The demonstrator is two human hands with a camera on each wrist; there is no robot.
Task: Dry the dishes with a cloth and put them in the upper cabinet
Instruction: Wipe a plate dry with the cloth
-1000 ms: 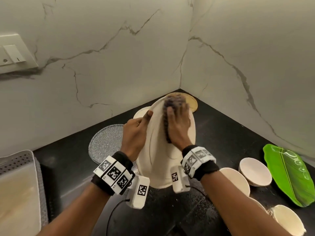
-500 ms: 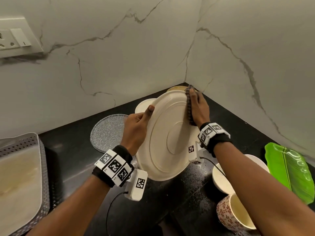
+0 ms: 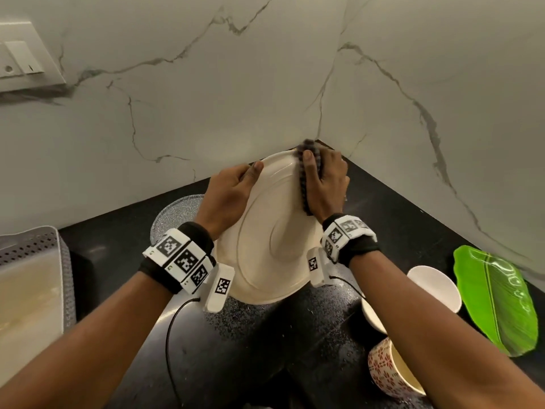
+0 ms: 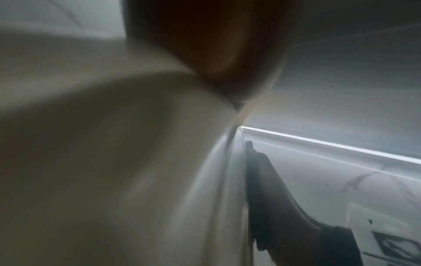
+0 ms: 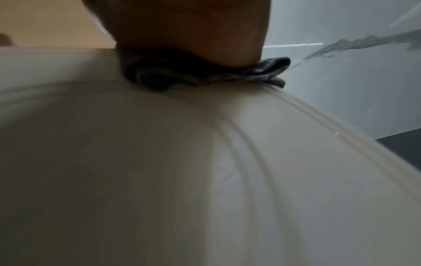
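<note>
A large cream plate [image 3: 274, 240] is held tilted on edge above the black counter, its ringed face toward me. My left hand [image 3: 230, 196] grips its left rim, thumb lying on the near face. My right hand [image 3: 327, 184] pinches a dark checked cloth [image 3: 305, 184] over the upper right rim, thumb on the near side and fingers behind. The left wrist view shows the plate [image 4: 114, 171] close up under my palm [image 4: 205, 45]. In the right wrist view the cloth [image 5: 200, 73] is squeezed between my hand [image 5: 187, 27] and the plate [image 5: 182, 171].
On the counter lie a grey glittery round plate [image 3: 174, 216], cream bowls [image 3: 433, 287], a green leaf-shaped plate [image 3: 495, 299] and a red-flowered cup [image 3: 389, 370]. A white perforated tray [image 3: 29, 276] stands at the left. Marble walls meet in a corner just behind the plate.
My right hand slid the cloth from the plate's near face to its right edge, then up to the top right rim. The plate turned to face me more.
</note>
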